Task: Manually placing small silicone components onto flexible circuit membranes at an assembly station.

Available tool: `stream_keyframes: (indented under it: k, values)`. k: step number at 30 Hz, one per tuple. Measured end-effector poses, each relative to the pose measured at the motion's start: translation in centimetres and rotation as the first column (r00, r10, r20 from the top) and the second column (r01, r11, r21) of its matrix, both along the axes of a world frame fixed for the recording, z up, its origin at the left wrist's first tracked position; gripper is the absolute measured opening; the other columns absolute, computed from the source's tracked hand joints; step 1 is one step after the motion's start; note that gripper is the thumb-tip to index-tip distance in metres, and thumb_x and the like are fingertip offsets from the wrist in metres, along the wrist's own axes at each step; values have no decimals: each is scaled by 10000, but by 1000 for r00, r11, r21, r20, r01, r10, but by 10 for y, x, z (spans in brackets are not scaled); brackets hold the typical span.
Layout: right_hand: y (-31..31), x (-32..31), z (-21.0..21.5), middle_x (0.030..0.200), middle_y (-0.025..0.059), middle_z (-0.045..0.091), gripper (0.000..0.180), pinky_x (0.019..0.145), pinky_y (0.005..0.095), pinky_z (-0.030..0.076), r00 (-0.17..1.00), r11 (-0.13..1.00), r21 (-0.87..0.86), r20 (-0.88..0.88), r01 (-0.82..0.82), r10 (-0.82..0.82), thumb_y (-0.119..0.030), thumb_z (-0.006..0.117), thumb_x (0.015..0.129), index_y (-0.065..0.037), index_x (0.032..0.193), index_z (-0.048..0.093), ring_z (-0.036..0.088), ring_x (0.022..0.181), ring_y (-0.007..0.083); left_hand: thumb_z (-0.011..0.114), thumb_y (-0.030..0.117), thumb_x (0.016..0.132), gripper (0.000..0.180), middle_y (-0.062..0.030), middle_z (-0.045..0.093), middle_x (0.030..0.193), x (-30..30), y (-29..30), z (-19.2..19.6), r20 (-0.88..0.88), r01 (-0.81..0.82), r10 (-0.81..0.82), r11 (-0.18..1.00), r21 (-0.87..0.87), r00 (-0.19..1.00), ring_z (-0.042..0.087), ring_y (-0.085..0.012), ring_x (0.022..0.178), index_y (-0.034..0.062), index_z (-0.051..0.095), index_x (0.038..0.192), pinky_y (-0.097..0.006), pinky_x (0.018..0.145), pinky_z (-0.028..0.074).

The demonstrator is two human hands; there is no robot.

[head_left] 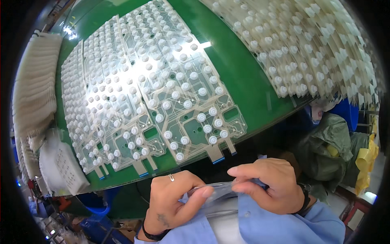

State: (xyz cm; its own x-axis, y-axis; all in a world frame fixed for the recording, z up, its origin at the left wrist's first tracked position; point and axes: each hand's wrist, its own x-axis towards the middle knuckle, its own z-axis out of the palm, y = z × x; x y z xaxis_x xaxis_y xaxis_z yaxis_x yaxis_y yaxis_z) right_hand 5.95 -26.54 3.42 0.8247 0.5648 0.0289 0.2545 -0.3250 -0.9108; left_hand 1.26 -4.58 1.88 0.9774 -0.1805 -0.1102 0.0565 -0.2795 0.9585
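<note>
My left hand (172, 201) and my right hand (268, 185) meet below the table's front edge, close to my body. Between their fingertips they pinch a thin clear plastic film (221, 190), each hand gripping one end. Above them on the green table (239, 81) lie three clear membrane sheets (162, 89) side by side, each printed with circuit lines and covered with small white rubber domes. Their connector tails with blue tips point toward me at the table edge.
A large overlapping heap of similar dome-covered sheets (308, 44) fills the back right. Stacks of white material (34, 81) stand along the left edge, with a white perforated tray (65, 168) below them. Green and yellow bags (337, 146) lie on the floor at right.
</note>
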Motion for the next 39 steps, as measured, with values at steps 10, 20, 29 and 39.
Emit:
stream_keyframes:
  k: [10, 20, 29, 39]
  values:
    - [-6, -5, -9, 1105, 76, 671, 237, 780, 378, 505, 917, 992, -98, 399, 74, -29, -90, 759, 717, -116, 951, 736, 622, 995, 285, 722, 93, 829, 161, -76, 605, 615, -5, -9, 6, 9, -18, 18, 996, 93, 1000, 585, -188, 495, 23, 636, 712, -284, 457, 418]
    - [-22, 44, -11, 805, 49, 626, 85, 594, 239, 414, 971, 971, 25, 10, 238, -239, -1, 680, 837, -5, 917, 706, 552, 666, 115, 716, 331, 820, 295, -64, 732, 946, 19, -16, -4, 375, 107, -271, 908, 405, 886, 659, -285, 929, 89, 592, 708, -356, 708, 473]
    - [-10, 66, -18, 786, 6, 597, 88, 521, 195, 308, 977, 981, -122, -136, 151, -167, -39, 671, 854, -17, 923, 721, 439, 591, 30, 700, 334, 826, 277, -57, 714, 1131, 30, -21, -19, 394, 84, -330, 846, 526, 858, 605, -304, 1150, 104, 598, 709, -396, 852, 422]
    - [-6, 67, -22, 767, 10, 599, 92, 491, 199, 284, 978, 972, -175, -107, 159, -179, -17, 671, 837, -18, 908, 731, 411, 560, 28, 707, 336, 817, 266, -46, 714, 1138, 30, -17, -24, 396, 99, -348, 844, 528, 850, 611, -281, 1146, 123, 596, 703, -367, 831, 415]
